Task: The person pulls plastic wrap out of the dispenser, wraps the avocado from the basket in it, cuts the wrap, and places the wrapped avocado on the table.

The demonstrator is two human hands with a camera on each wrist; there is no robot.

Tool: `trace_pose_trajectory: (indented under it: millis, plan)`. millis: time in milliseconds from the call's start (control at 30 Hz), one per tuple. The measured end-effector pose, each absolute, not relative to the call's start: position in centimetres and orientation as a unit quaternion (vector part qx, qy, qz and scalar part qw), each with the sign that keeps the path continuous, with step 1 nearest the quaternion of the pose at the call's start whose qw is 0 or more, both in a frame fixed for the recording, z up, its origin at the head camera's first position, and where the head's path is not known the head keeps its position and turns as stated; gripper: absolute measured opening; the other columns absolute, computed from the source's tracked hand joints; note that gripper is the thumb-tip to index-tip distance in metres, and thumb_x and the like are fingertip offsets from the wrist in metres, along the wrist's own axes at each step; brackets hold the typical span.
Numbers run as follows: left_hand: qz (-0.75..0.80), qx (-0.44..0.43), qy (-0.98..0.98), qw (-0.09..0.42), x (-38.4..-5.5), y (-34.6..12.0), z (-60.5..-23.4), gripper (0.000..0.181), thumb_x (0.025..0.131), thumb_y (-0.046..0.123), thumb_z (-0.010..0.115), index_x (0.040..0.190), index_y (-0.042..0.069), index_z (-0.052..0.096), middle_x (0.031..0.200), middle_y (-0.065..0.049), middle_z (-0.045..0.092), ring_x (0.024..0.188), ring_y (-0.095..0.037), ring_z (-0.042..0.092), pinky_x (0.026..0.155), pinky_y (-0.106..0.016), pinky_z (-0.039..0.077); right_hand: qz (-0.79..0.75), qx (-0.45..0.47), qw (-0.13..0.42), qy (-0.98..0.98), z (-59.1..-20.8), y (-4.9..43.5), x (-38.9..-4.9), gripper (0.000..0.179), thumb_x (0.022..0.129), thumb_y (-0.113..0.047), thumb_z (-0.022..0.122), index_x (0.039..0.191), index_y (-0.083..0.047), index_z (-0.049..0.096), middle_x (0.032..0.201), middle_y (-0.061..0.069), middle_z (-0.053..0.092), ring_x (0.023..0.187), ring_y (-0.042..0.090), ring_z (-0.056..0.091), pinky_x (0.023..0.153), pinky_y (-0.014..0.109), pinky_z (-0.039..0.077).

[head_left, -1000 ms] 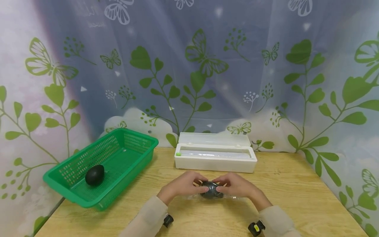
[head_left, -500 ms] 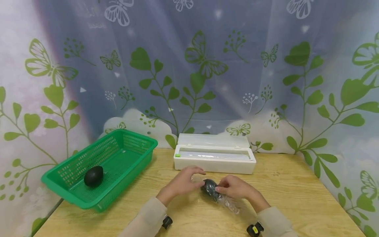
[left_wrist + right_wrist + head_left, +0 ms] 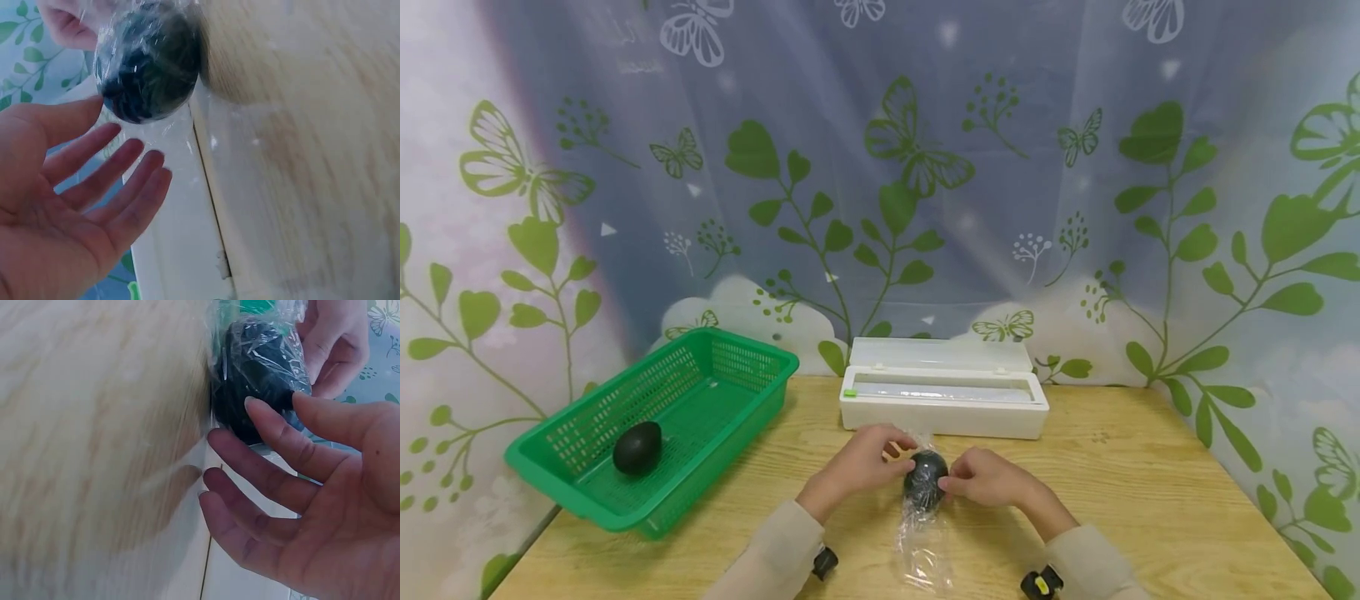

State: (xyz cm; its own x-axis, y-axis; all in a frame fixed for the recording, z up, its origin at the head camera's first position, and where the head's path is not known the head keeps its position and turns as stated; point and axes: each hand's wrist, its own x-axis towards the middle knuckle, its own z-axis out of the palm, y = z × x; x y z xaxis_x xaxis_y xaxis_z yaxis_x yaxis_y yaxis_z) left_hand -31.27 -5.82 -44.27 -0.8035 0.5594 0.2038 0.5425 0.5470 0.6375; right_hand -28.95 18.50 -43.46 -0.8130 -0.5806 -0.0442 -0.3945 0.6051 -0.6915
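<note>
A dark avocado [image 3: 924, 482] sits on the table in front of me, wrapped in clear cling film [image 3: 923, 546]. One tail of film stretches toward me, and a shorter piece sticks out at the far side. My left hand [image 3: 865, 457] is at its left; in the left wrist view the thumb touches the wrapped avocado [image 3: 153, 65] while the other fingers spread loosely below. From the right, my right hand [image 3: 988, 477] pinches the avocado's side between thumb and index finger, its other fingers loosely bent in the right wrist view.
Behind the hands stands a white cling film box [image 3: 943, 413], its lid raised and a roll inside. A green plastic basket [image 3: 688, 492] on the left holds another dark avocado [image 3: 637, 447]. A patterned curtain [image 3: 880, 208] hangs behind the wooden table [image 3: 1150, 483].
Both hands gripped the avocado at first. It has since been turned, so the film tail swung from the sides to point toward me. The left fingers have loosened.
</note>
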Motion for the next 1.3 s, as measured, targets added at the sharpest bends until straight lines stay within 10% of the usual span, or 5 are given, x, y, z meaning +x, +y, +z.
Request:
trace_pose_trajectory:
  millis: [267,433,800,1033,1300]
  plan:
    - [0.368,0.328,0.869,0.044,-31.6,-5.9,-44.7,0.034,0.094,0.021,0.077,0.124,0.005,0.072,0.125,-0.012,0.072,0.106,-0.028,0.071,0.084,-0.024,0.06,-0.38,-0.266,0.06,0.884,-43.4,18.8,-29.3,0.028,0.088,-0.017,0.082,0.108,-0.003,0.068,0.106,0.012,0.07,0.091,0.026,0.067,0.073,0.031,0.06]
    - [0.376,0.325,0.866,0.058,-31.6,-5.8,-45.0,0.037,0.093,0.024,0.078,0.125,0.005,0.069,0.125,-0.011,0.07,0.11,-0.028,0.069,0.088,-0.029,0.061,-0.4,-0.341,0.104,0.844,-44.2,18.8,-29.7,0.064,0.094,-0.015,0.076,0.149,0.002,0.048,0.151,0.029,0.049,0.129,0.052,0.054,0.099,0.052,0.059]
    - [0.392,0.306,0.859,0.119,-31.6,-5.8,-45.3,0.072,0.091,0.027,0.081,0.149,0.001,0.047,0.129,-0.013,0.07,0.119,-0.029,0.068,0.097,-0.032,0.06,-0.377,-0.331,0.125,0.856,-44.7,18.9,-30.1,0.082,0.087,-0.021,0.085,0.146,0.016,0.042,0.138,0.031,0.056,0.104,0.03,0.07,0.087,0.035,0.063]
    - [0.381,0.318,0.857,0.137,-31.3,-5.8,-45.2,0.048,0.09,0.029,0.082,0.132,0.009,0.066,0.133,-0.009,0.063,0.122,-0.03,0.063,0.098,-0.031,0.059,-0.386,-0.316,0.149,0.854,-44.2,19.6,-30.0,0.068,0.086,-0.021,0.085,0.137,0.011,0.053,0.133,0.026,0.06,0.101,0.026,0.071,0.082,0.023,0.059]
    - [0.421,0.315,0.832,0.175,-31.3,-5.8,-44.8,0.061,0.09,0.022,0.082,0.14,0.012,0.049,0.136,-0.014,0.063,0.114,-0.025,0.071,0.093,-0.027,0.059,-0.426,-0.329,0.156,0.828,-43.7,19.8,-30.1,0.066,0.083,-0.019,0.087,0.134,0.004,0.053,0.133,0.024,0.058,0.1,0.023,0.067,0.083,0.027,0.06]
